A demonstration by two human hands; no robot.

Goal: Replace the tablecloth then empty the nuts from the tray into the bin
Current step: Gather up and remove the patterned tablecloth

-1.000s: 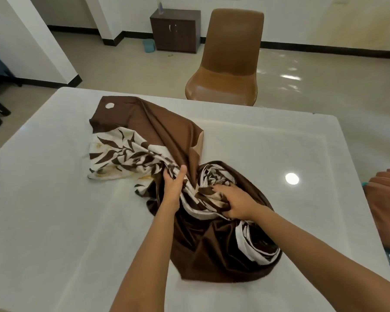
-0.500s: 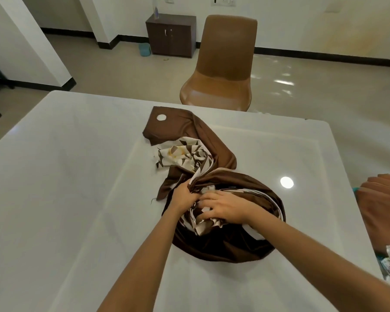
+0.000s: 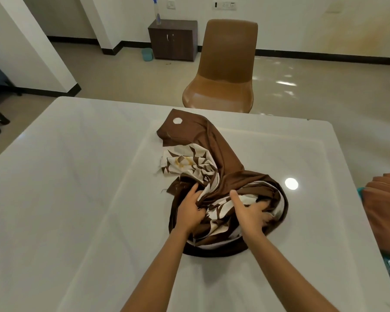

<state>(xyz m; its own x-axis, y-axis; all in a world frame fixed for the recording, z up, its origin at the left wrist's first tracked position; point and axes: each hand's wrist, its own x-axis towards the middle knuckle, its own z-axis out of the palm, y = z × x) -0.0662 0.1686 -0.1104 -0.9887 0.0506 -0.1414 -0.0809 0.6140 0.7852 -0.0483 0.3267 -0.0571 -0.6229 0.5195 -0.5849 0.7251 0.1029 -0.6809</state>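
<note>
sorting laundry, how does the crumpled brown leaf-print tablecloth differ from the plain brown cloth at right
The crumpled brown leaf-print tablecloth is patterned and stained; the plain brown cloth shows no print. Left hand and right hand grip the tablecloth; the cloth lies untouched. Both are brown.

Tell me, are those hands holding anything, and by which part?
Yes, the crumpled tablecloth. The left hand grips folds on the heap's left side; the right hand clutches bunched folds near its middle-right.

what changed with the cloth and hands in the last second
The tablecloth has been gathered from a long spread into a tighter heap, its left end drawn in. The left hand and right hand still grip its folds. The table and chair are unchanged.
</note>
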